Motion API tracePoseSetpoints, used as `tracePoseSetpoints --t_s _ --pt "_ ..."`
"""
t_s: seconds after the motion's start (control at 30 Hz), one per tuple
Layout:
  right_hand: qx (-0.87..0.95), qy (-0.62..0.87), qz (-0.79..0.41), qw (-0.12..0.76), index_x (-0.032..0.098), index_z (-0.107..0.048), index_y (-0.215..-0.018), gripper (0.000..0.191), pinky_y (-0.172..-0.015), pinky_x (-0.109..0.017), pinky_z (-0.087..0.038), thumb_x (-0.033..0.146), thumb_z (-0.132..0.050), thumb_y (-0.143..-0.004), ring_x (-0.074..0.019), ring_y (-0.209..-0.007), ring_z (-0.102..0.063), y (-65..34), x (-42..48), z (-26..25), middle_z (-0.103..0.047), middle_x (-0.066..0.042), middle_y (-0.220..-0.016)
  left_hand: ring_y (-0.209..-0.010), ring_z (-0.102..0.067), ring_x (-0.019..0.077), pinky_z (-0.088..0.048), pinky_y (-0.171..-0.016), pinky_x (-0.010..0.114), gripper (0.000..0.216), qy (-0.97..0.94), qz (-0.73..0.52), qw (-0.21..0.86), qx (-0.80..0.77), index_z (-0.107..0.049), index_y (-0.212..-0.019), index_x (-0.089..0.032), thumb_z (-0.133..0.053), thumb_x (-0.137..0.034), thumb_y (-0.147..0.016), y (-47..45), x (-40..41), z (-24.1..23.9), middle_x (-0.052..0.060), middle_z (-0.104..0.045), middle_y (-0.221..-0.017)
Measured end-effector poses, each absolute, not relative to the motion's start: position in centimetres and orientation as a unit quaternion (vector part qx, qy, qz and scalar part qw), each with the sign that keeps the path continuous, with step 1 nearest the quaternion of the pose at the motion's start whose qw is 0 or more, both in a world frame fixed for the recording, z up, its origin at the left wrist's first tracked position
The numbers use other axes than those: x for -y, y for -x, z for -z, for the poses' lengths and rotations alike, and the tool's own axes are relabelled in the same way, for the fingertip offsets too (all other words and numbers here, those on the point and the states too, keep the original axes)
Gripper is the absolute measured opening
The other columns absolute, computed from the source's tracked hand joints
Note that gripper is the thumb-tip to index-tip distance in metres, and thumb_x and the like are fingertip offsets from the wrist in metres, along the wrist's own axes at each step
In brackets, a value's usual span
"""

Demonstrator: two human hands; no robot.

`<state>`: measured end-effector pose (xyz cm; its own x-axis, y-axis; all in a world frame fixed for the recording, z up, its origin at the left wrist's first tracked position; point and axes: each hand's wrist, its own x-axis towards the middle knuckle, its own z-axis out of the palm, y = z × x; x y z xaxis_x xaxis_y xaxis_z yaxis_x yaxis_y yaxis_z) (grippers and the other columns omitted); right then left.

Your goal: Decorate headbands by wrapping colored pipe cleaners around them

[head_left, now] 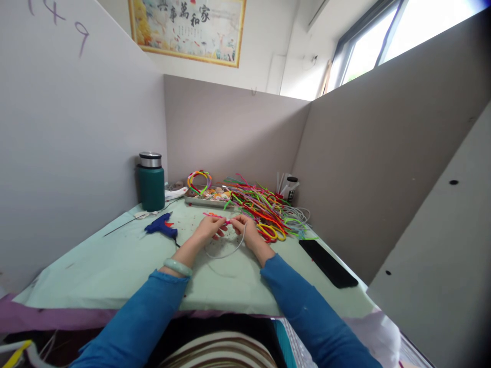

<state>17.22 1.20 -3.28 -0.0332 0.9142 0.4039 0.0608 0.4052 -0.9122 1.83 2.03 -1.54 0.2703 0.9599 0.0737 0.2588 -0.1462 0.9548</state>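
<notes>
Over the middle of the table, my left hand (210, 228) and my right hand (247, 231) meet with fingertips almost touching. Both pinch a fuzzy pink pipe cleaner (228, 222), with a pink and orange end (211, 214) sticking out beyond my left fingers. A thin pale hoop (227, 256) curves down below the hands, one side rising to my right fingers. Whether the pipe cleaner is wound round the hoop is too small to tell. Right of my right hand lie yellow loops (271, 233) that look like scissor handles, beside a pile of colourful pipe cleaners (264, 202).
A blue glue gun (163, 225) lies left of my hands, near a green bottle (151, 186). Behind stands a metal tray (207, 202) of small pieces with a multicoloured hoop (199, 182). A black phone-like slab (328, 263) lies right. Grey partitions (233, 128) enclose the table.
</notes>
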Motion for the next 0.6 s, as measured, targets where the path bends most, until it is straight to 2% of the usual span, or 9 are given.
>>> tracePoseSetpoints --t_s 0.1,0.17,0.3,0.4,0.6 --pt "0.598 0.403 -0.372 0.585 0.017 -0.054 -0.063 0.032 -0.045 -0.023 -0.025 0.047 -0.064 -0.067 -0.0083 -0.045 -0.036 -17.3 -1.6 3.5 -0.045 0.005 -0.049 -0.07 -0.063 0.0177 -0.043 -0.05 0.022 0.044 -0.673 -0.394 0.404 -0.478 -0.067 -0.091 -0.011 -0.053 -0.049 -0.074 -1.6 -2.5 1.9 0.012 -0.069 -0.09" --pt "0.582 0.41 -0.376 0.594 0.017 -0.054 -0.063 0.031 -0.044 -0.023 -0.025 0.046 -0.065 -0.066 -0.0083 -0.044 -0.036 -17.4 -2.0 3.8 -0.044 0.005 -0.048 -0.072 -0.064 0.0179 -0.044 -0.054 0.023 0.036 -0.697 -0.407 0.325 -0.492 -0.07 -0.087 -0.015 -0.054 -0.045 -0.074 -1.5 -3.0 2.3 0.008 -0.07 -0.083" --pt "0.556 0.414 -0.39 0.606 0.018 -0.054 -0.061 0.031 -0.043 -0.024 -0.024 0.046 -0.065 -0.065 -0.0081 -0.042 -0.035 -17.7 -2.6 4.0 -0.043 0.005 -0.047 -0.08 -0.064 0.0182 -0.046 -0.072 0.026 0.025 -0.745 -0.438 0.186 -0.468 -0.073 -0.083 -0.021 -0.058 -0.039 -0.074 -1.4 -3.7 2.8 0.004 -0.072 -0.085" --pt "0.547 0.408 -0.408 0.606 0.017 -0.054 -0.062 0.03 -0.043 -0.023 -0.025 0.045 -0.065 -0.064 -0.0077 -0.042 -0.036 -17.8 -2.6 4.1 -0.047 0.004 -0.05 -0.089 -0.063 0.0186 -0.046 -0.082 0.027 0.024 -0.767 -0.452 0.159 -0.427 -0.073 -0.091 -0.023 -0.059 -0.035 -0.075 -1.5 -3.7 2.9 0.003 -0.071 -0.095" --pt "0.548 0.392 -0.436 0.596 0.016 -0.057 -0.068 0.03 -0.042 -0.022 -0.026 0.044 -0.066 -0.064 -0.0071 -0.044 -0.04 -17.7 -2.6 4.3 -0.056 0.001 -0.059 -0.094 -0.063 0.0198 -0.046 -0.085 0.029 0.024 -0.8 -0.426 0.122 -0.404 -0.072 -0.095 -0.022 -0.057 -0.029 -0.077 -1.6 -3.4 2.7 0.004 -0.07 -0.1"
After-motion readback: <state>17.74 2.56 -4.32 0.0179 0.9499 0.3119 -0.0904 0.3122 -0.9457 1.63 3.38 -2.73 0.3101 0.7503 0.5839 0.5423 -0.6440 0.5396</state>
